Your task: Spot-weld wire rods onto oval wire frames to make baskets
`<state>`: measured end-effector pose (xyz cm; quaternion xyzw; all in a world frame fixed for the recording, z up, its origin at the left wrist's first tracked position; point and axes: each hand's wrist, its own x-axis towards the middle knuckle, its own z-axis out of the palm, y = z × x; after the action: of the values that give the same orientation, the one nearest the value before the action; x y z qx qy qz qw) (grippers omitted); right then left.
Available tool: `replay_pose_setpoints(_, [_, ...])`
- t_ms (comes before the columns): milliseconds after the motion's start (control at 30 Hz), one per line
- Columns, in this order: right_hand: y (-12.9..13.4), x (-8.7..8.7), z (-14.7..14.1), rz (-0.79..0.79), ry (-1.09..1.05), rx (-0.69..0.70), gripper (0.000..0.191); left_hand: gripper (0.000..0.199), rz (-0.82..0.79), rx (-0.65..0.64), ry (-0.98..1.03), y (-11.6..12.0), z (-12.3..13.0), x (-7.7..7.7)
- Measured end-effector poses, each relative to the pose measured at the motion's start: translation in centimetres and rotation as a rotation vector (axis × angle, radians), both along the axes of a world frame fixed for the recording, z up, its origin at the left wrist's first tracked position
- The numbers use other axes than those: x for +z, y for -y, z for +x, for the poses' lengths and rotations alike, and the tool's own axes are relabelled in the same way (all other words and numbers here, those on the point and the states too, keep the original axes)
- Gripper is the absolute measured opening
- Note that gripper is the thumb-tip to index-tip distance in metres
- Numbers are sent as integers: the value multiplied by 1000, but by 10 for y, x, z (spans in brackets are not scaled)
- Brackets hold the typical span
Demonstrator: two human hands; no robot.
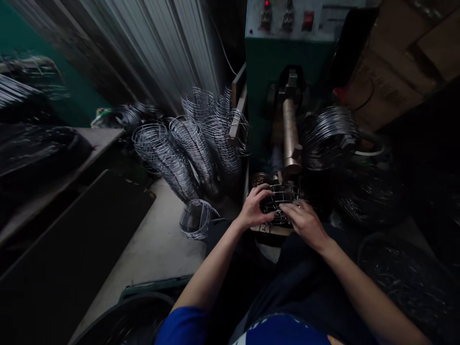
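Facing a green machine (260,96), a person in a blue shirt (183,323) has both arms stretched toward it. Nearest, well in front of the machine and off to its left, is a dark tub (143,296); off to its right is a round container (362,243) of thin shiny bits, hard to make out in the dark. Just before the machine's foot, below its metal bar (290,129), a small wire basket (282,195) lies between the two hands. The left hand (253,209) has thumb and fingers curved around the basket's left side, clamped on its wires; the right hand (304,221) has its fingers close together and touching the right side, though whether they grip cannot be told. Left of the machine, a short wire cylinder (197,219) rests on the pale floor (154,235), and just beyond it several tall mesh rolls (183,153) lean side by side. A bundle of wire rings (332,132) is just right of the machine's bar. Farther off, corrugated metal (168,48) rises to the machine's left, cardboard boxes (398,72) are stacked to its right, and on its top panel (278,29) a small red light (266,3) glows.
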<state>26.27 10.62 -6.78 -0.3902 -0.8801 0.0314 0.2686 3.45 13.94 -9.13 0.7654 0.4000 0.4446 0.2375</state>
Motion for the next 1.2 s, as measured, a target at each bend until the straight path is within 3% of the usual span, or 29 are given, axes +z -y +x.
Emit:
replay_pose_setpoints(633, [-23, 3, 9, -10, -109, 76, 34, 48, -13, 59, 82, -11, 8, 6])
replay_pose_setpoints(867, [-35, 1, -9, 60, -188, -220, 15, 46, -7, 73, 62, -30, 6, 13])
replay_pose_setpoints(1200, [-47, 1, -8, 52, -283, -252, 12, 47, -19, 36, 45, -47, 4, 21])
